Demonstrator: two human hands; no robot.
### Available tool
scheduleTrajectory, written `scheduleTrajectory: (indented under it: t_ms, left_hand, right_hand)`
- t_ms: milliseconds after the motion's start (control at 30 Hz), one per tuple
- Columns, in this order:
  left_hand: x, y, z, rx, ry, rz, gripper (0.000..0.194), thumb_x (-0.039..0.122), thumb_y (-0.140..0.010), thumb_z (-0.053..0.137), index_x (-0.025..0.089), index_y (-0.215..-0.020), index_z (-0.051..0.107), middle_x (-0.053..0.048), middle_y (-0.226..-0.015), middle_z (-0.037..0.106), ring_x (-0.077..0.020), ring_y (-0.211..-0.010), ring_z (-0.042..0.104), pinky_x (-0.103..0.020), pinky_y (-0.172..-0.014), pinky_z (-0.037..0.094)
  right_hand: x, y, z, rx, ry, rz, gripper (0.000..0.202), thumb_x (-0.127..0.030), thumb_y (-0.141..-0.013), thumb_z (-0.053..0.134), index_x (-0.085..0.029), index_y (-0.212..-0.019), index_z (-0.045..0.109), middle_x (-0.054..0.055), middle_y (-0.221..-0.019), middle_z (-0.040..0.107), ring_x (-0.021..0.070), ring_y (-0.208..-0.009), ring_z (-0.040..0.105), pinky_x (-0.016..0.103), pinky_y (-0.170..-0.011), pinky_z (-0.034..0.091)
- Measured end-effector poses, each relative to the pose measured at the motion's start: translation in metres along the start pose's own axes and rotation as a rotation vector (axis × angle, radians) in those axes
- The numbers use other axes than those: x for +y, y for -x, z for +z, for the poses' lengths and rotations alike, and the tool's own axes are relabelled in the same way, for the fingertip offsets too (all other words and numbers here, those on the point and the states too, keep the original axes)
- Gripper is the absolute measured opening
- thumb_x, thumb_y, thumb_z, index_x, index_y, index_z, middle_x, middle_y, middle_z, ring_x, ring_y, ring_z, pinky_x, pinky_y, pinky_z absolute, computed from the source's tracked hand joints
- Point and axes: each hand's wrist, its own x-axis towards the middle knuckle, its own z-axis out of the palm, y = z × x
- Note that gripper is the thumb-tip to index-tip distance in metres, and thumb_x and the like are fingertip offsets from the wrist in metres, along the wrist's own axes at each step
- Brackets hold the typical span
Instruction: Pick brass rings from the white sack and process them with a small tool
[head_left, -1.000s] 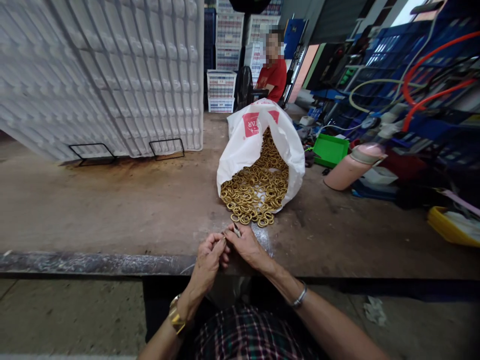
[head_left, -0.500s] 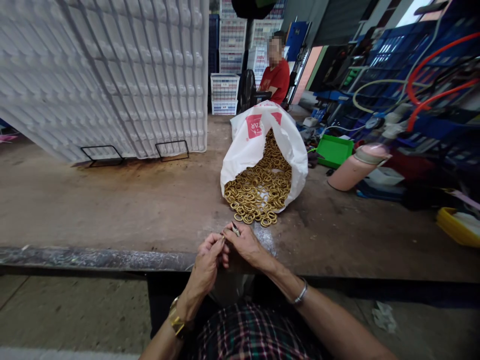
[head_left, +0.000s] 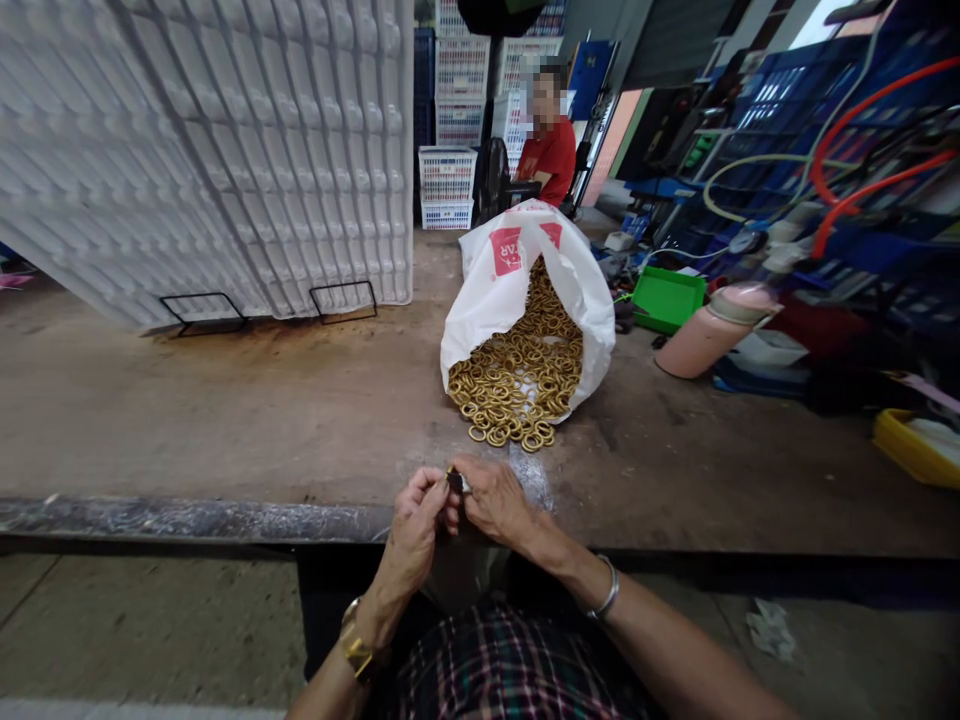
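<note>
At the table's front edge, my left hand [head_left: 415, 515] pinches a small gold ring [head_left: 451, 470] between thumb and fingers; only a sliver of it shows. My right hand [head_left: 496, 502] is closed around a small dark-tipped tool [head_left: 456, 482] with a pale body. Its dark tip is against or very near the ring, and most of the tool is hidden in the fingers, so I cannot tell its kind. Just beyond my hands, a heap of gold rings [head_left: 510, 385] spills from the mouth of a white plastic bag [head_left: 480, 300] lying on its side.
Ribbed white plastic trays [head_left: 300, 150] stand on the wooden table [head_left: 225, 420] at the left, in black wire holders. Rightward are a green tray [head_left: 669, 300], a pink bottle [head_left: 701, 335] and a yellow container [head_left: 911, 448]. A person in red [head_left: 553, 160] sits behind.
My right hand has turned and lowered slightly, bringing the tool's dark tip from pointing up and away to the ring in my left hand. The left hand has barely moved.
</note>
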Motion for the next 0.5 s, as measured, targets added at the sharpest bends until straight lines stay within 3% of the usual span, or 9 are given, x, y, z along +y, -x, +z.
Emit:
scheduleTrajectory:
  t_ms: [500]
  left_hand:
    - [0.0056,0.0020,0.0066,0.054,-0.242,0.083,0.032,0.048,-0.075,0.054,0.017,-0.070,0.046,0.004,-0.056,0.049,-0.0080,-0.048,0.046,-0.021,-0.048,0.040]
  right_hand:
    - [-0.0025,0.0004,0.0002,-0.063,0.145,0.053,0.018,-0.014,-0.079,0.043,-0.019,-0.091,0.055,0.003,-0.084,0.063,0.0146,-0.073,0.055,0.025,-0.057,0.026]
